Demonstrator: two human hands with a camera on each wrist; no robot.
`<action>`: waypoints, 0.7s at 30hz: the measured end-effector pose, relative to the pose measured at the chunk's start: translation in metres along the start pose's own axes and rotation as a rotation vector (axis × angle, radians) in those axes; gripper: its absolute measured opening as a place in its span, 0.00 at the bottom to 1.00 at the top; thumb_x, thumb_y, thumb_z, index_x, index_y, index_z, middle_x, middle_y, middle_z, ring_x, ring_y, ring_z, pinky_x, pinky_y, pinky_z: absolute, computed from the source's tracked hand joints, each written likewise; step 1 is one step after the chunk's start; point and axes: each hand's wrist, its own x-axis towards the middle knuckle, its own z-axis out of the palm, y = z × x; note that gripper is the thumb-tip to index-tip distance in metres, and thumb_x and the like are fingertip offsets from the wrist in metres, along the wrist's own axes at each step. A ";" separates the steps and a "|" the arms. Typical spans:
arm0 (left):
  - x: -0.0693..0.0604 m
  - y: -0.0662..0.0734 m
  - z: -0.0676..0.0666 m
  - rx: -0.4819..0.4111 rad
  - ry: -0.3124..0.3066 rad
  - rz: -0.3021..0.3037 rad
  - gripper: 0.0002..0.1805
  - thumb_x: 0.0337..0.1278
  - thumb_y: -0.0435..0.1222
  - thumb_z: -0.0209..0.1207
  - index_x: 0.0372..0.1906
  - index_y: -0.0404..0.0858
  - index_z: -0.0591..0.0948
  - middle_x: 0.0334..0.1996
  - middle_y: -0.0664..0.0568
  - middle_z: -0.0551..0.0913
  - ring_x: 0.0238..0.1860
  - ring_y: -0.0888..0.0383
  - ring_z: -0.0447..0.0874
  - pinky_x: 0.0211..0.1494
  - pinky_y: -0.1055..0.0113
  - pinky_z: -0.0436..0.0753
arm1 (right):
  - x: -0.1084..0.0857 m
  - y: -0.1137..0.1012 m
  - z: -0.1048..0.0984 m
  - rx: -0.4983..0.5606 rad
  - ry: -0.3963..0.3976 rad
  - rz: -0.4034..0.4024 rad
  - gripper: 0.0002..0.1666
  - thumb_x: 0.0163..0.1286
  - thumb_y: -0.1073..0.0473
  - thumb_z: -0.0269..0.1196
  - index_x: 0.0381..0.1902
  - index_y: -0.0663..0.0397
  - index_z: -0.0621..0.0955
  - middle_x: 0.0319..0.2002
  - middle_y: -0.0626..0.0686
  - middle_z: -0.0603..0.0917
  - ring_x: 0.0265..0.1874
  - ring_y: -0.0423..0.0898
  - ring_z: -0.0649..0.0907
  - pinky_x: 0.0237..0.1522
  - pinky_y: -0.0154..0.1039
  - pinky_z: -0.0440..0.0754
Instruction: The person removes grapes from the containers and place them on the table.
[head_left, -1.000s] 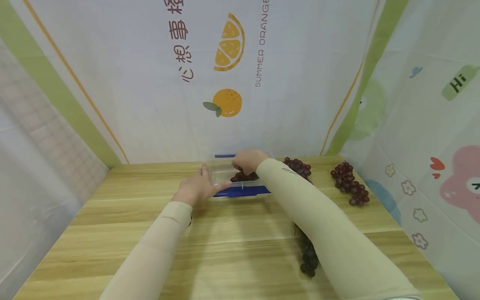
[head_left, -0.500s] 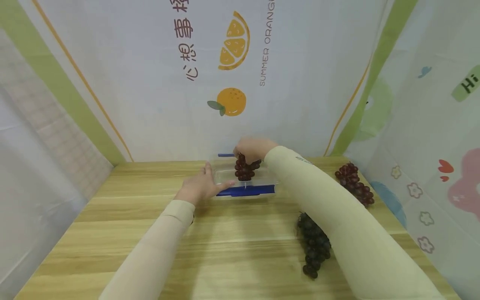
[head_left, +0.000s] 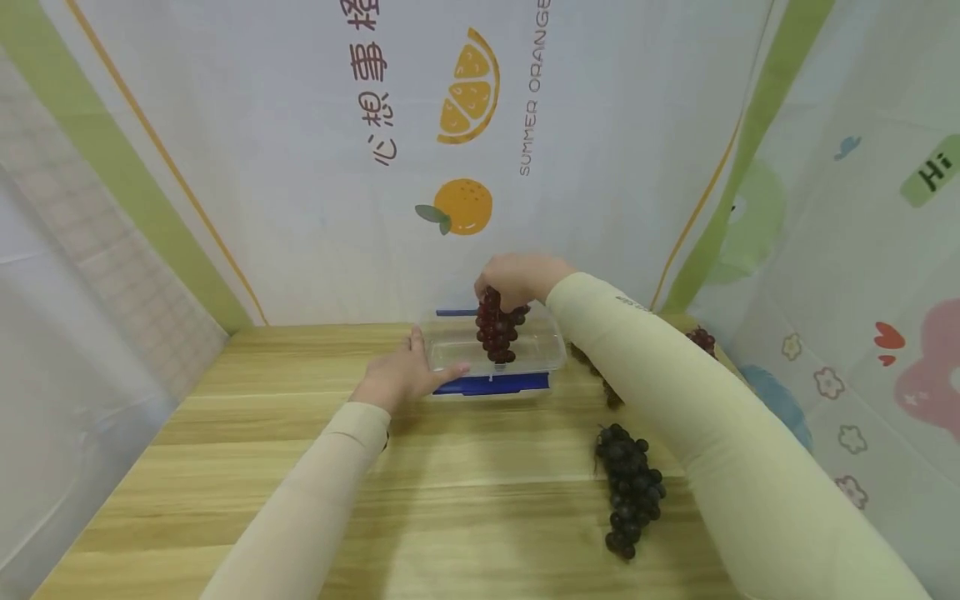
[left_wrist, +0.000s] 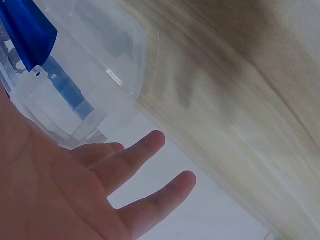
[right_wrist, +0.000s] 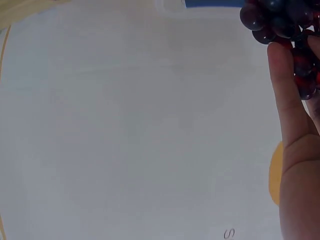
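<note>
A bunch of dark red grapes (head_left: pixel 497 332) hangs from my right hand (head_left: pixel 519 279), which pinches it near the top above a clear plastic box (head_left: pixel 450 354) with blue clips. In the right wrist view, fingers press against the grapes (right_wrist: pixel 285 20) at the upper right corner. My left hand (head_left: pixel 397 372) rests at the box's left end, its thumb along the front rim. The left wrist view has that hand's fingers (left_wrist: pixel 145 152) spread and fairly straight beside the box's side with a blue clip (left_wrist: pixel 32 32).
A bunch of black grapes (head_left: pixel 628 492) lies on the wooden table (head_left: pixel 465 500) at the front right. Behind the right sleeve (head_left: pixel 675 408), other grapes (head_left: pixel 611 393) and a red bunch (head_left: pixel 702 340) show partly. A printed curtain (head_left: pixel 337 267) stands close behind the box.
My right hand has risen out of the box, lifting the red grapes from its floor. The right forearm has moved rightward and up, while the left hand has stayed at the box's end.
</note>
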 end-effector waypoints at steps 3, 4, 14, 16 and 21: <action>-0.001 0.000 -0.001 -0.007 0.005 0.000 0.72 0.60 0.84 0.41 0.87 0.31 0.40 0.84 0.33 0.59 0.66 0.33 0.84 0.27 0.61 0.77 | -0.003 0.002 -0.005 0.001 0.004 -0.006 0.24 0.66 0.74 0.65 0.57 0.49 0.88 0.53 0.52 0.90 0.51 0.49 0.87 0.60 0.45 0.87; -0.001 0.000 -0.001 -0.007 0.007 0.003 0.72 0.60 0.84 0.41 0.87 0.30 0.40 0.84 0.33 0.58 0.67 0.32 0.83 0.27 0.61 0.77 | -0.004 0.003 -0.006 0.002 0.005 -0.006 0.24 0.66 0.74 0.65 0.56 0.49 0.88 0.53 0.52 0.91 0.51 0.49 0.87 0.60 0.45 0.87; 0.000 0.000 -0.002 0.036 -0.011 -0.017 0.78 0.50 0.89 0.36 0.86 0.30 0.40 0.83 0.34 0.61 0.49 0.42 0.92 0.24 0.64 0.71 | -0.015 0.004 -0.015 0.022 0.015 0.022 0.21 0.67 0.73 0.66 0.52 0.46 0.89 0.49 0.49 0.91 0.47 0.47 0.86 0.54 0.43 0.88; -0.001 0.001 -0.003 0.046 -0.008 -0.017 0.78 0.51 0.89 0.36 0.86 0.30 0.40 0.83 0.34 0.60 0.45 0.43 0.92 0.24 0.63 0.72 | -0.018 0.005 -0.018 0.016 0.014 0.021 0.21 0.67 0.73 0.67 0.53 0.47 0.89 0.50 0.49 0.91 0.47 0.47 0.86 0.54 0.43 0.88; 0.000 0.003 -0.004 0.057 0.010 -0.014 0.74 0.57 0.86 0.39 0.86 0.29 0.42 0.83 0.33 0.61 0.40 0.44 0.92 0.27 0.62 0.75 | -0.029 0.009 -0.025 -0.009 0.004 0.027 0.23 0.67 0.73 0.67 0.56 0.48 0.89 0.53 0.51 0.90 0.49 0.48 0.86 0.57 0.46 0.88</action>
